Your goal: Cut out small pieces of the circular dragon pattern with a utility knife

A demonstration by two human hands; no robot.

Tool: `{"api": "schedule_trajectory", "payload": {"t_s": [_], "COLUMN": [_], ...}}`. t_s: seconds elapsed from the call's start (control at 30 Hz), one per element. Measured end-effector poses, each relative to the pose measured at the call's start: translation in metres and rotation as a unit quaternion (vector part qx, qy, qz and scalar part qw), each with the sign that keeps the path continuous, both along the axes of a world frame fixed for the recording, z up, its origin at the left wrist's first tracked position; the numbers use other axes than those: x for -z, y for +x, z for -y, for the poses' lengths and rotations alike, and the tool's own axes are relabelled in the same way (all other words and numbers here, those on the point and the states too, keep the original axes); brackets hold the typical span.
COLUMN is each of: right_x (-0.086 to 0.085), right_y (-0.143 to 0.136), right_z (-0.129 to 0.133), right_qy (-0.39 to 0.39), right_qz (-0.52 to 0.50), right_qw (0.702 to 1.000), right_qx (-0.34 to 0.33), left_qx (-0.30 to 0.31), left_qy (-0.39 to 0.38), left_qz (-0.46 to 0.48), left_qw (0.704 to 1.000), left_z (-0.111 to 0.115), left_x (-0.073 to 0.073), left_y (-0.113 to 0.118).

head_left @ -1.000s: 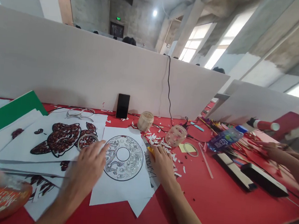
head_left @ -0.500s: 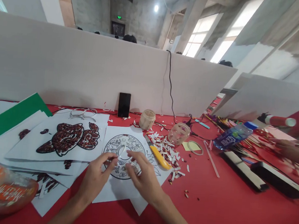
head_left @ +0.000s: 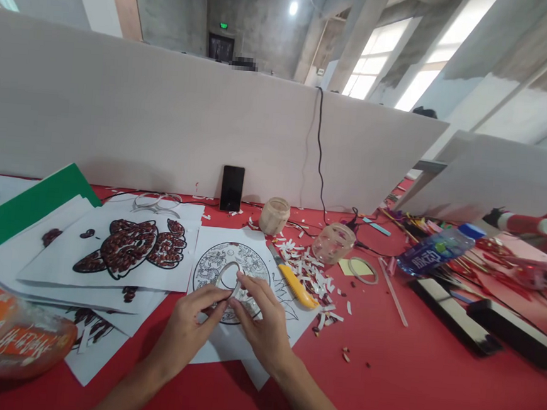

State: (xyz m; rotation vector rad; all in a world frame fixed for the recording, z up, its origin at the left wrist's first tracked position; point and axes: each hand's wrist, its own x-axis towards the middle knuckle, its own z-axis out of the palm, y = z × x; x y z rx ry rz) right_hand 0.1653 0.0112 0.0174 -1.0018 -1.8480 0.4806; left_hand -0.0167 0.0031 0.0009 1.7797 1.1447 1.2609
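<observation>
Just above the printed paper, a thin whitish ring, which looks like a narrow roll of tape (head_left: 223, 270), stands tilted between my hands. My left hand (head_left: 195, 322) pinches its lower edge between thumb and forefinger. From the other side, my right hand (head_left: 262, 321) has its fingertips closed on the ring's right edge. The fingers hide part of the ring. Beneath lies a white sheet (head_left: 200, 344) with a round black line drawing (head_left: 210, 260). A yellow utility knife (head_left: 298, 286) rests on the sheet's right side, close to my right hand.
Papers with a dark seed-covered picture (head_left: 128, 247) and an orange-labelled jar (head_left: 17, 336) lie left. White paper scraps (head_left: 297, 260), two open jars (head_left: 274, 216) (head_left: 333, 242) and another tape ring (head_left: 363, 270) are right. Beyond are a bottle (head_left: 433, 252), black-and-white blocks (head_left: 454, 314) and a phone (head_left: 232, 188).
My hands have come together, and the right fingers have closed on the ring. The view has shifted slightly. Another person's hand at the right edge has gone out of sight.
</observation>
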Motion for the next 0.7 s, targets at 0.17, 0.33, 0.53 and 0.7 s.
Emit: {"api": "schedule_trajectory", "payload": {"t_s": [0.17,0.33,0.53,0.7], "right_x": [0.0006,0.0017,0.0063,-0.0005], "right_y": [-0.0062,-0.0064,-0.0074,-0.0089], "right_z": [0.0069,0.0087,0.009,0.0098], "right_qy": [0.02,-0.024,-0.017,-0.031], "right_qz": [-0.038,-0.044,-0.031,-0.044], "right_qw": [0.999,0.998,0.999,0.998], "right_qx": [0.011,0.022,0.024,0.033], "left_qx": [-0.017,-0.022,-0.031,-0.036], "left_qy": [0.028,0.041,0.004,0.018], "left_qz": [-0.026,-0.04,-0.053,-0.074], "left_qw": [0.999,0.998,0.998,0.996], "left_z": [0.0018,0.0005,0.0022,0.0024], "left_x": [-0.0021,-0.0044,-0.0026,-0.0045], "left_y": [0.0025,0.0009,-0.0012,-0.0012]}}
